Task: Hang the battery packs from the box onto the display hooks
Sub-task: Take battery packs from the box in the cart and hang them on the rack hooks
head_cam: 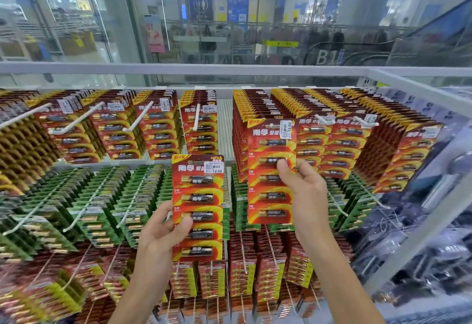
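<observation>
My left hand [163, 231] grips a red battery pack [198, 196] by its lower left edge, thumb across the front, holding it upright in front of the middle of the display. My right hand [304, 185] pinches a second red battery pack [270, 196] at its right side, with the pack's top up against the full row of red packs [255, 109] in the upper tier. Just left of that row a white hook [196, 119] carries only a few packs. No box is in view.
White hooks [76, 122] loaded with red, green and red-yellow packs fill three tiers of the rack. A white metal frame [419, 88] borders the display on the right. Glass panels and a shopping mall lie behind the rack.
</observation>
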Demonstrator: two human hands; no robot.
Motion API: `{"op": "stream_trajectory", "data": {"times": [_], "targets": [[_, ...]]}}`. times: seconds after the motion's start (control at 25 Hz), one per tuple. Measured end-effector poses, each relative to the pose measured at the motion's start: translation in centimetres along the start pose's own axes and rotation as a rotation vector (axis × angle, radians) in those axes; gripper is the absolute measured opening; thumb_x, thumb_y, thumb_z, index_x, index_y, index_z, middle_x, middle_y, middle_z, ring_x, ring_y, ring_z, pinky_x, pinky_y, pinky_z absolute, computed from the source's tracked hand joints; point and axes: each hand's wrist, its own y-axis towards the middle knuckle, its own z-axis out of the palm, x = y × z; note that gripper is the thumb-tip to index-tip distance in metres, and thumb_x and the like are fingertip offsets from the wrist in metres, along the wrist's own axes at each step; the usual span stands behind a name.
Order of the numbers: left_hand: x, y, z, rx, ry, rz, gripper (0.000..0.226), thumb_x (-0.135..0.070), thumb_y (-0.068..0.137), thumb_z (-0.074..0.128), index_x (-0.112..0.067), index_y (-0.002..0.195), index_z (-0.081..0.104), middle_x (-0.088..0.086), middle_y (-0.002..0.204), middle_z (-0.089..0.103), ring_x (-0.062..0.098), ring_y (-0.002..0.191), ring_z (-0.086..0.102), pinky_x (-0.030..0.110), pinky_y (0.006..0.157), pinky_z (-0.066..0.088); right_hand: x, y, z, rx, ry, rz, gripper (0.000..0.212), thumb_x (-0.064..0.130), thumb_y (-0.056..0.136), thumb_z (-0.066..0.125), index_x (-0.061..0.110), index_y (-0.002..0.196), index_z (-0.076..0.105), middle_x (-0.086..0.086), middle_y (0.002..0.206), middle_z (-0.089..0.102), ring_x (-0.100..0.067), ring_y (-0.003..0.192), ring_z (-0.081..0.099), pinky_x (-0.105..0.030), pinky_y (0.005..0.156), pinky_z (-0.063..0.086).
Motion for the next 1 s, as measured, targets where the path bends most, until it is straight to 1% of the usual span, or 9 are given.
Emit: {"op": "stream_trajectory", "data": {"times": [0.16,0.28,0.4,0.56,0.64,0.72,0.84,0.92,1.0], "targets": [[0.3,0.1,-0.2,-0.001,-0.019,0.007,0.027,-0.009,0.085,0.063,-0.012,0.111,0.068,0.013,0.097,0.079,0.029,0.086,0.078,0.034,0.065,0.064,0.0,0.6,0.4,-0.029,0.015,0.044,0.046,0.054,0.086,0.077,0.023,0.119,0.072,-0.005,0.120,0.075,-0.032,0.115,0.070,-0.057,0.098,0.055],[0.2,0.4,-0.2,-0.017,-0.028,0.019,0.024,-0.014,0.084,0.066,-0.019,0.106,0.073,0.015,0.100,0.079,0.035,0.091,0.076,0.042,0.072,0.063,-0.3,1.1,0.1,-0.027,0.005,0.035,0.019,0.034,0.098,0.068,0.016,0.103,0.074,-0.004,0.096,0.079,-0.027,0.085,0.077,-0.039,0.070,0.062],[-0.2,0.5,-0.3,-0.013,-0.021,0.048,0.021,-0.031,0.080,0.077,-0.028,0.101,0.077,0.016,0.102,0.078,0.037,0.094,0.075,0.049,0.081,0.059,-0.3,1.7,0.2,-0.027,-0.026,0.023,0.023,0.033,0.099,0.065,0.014,0.107,0.073,-0.004,0.095,0.080,-0.024,0.081,0.077,-0.036,0.066,0.060],[-0.5,1.0,-0.6,-0.022,-0.020,0.057,0.025,-0.016,0.084,0.067,-0.022,0.107,0.074,0.012,0.100,0.079,0.031,0.093,0.076,0.039,0.076,0.062,-0.2,3.1,0.9,-0.013,-0.032,0.039,0.025,0.031,0.102,0.063,0.010,0.113,0.071,-0.003,0.095,0.079,-0.022,0.083,0.077,-0.032,0.063,0.061],[-0.6,1.4,-0.8,-0.018,-0.013,0.063,0.022,-0.015,0.085,0.074,-0.025,0.105,0.075,0.011,0.100,0.079,0.030,0.093,0.077,0.036,0.076,0.062,-0.5,3.7,1.3,-0.017,-0.039,0.038,0.025,0.030,0.102,0.062,0.008,0.113,0.070,-0.001,0.093,0.079,-0.019,0.081,0.077,-0.032,0.065,0.063],[-0.7,1.9,-0.9,-0.017,-0.015,0.053,0.021,-0.019,0.085,0.076,-0.030,0.103,0.077,0.013,0.104,0.079,0.033,0.098,0.076,0.043,0.083,0.061,-0.9,3.9,1.4,-0.024,-0.054,0.046,0.025,0.033,0.102,0.061,0.010,0.111,0.070,0.003,0.092,0.079,-0.017,0.083,0.077,-0.030,0.066,0.063],[-0.4,2.6,-1.3,-0.006,-0.040,0.044,0.041,-0.033,0.082,0.085,-0.029,0.120,0.072,0.015,0.119,0.075,0.040,0.117,0.068,0.055,0.099,0.052,-1.0,3.5,1.7,-0.014,-0.095,0.023,0.023,0.038,0.101,0.060,0.017,0.106,0.070,0.009,0.089,0.079,-0.009,0.084,0.076,-0.017,0.063,0.058],[-0.4,3.0,-1.2,0.008,-0.057,0.052,0.042,-0.034,0.083,0.084,-0.027,0.122,0.071,0.016,0.120,0.074,0.041,0.117,0.067,0.056,0.099,0.054,-0.9,2.8,1.9,-0.048,-0.161,0.009,0.026,0.038,0.102,0.059,0.016,0.110,0.068,0.008,0.100,0.075,-0.003,0.093,0.072,-0.024,0.081,0.058],[-0.8,3.3,-0.8,0.024,-0.051,0.064,0.029,-0.025,0.089,0.078,-0.023,0.117,0.072,0.014,0.113,0.077,0.038,0.109,0.072,0.051,0.093,0.059,-1.2,2.4,1.6,-0.092,-0.246,-0.015,0.029,0.042,0.102,0.057,0.016,0.113,0.066,-0.001,0.115,0.071,-0.019,0.112,0.066,-0.035,0.096,0.052]]}}
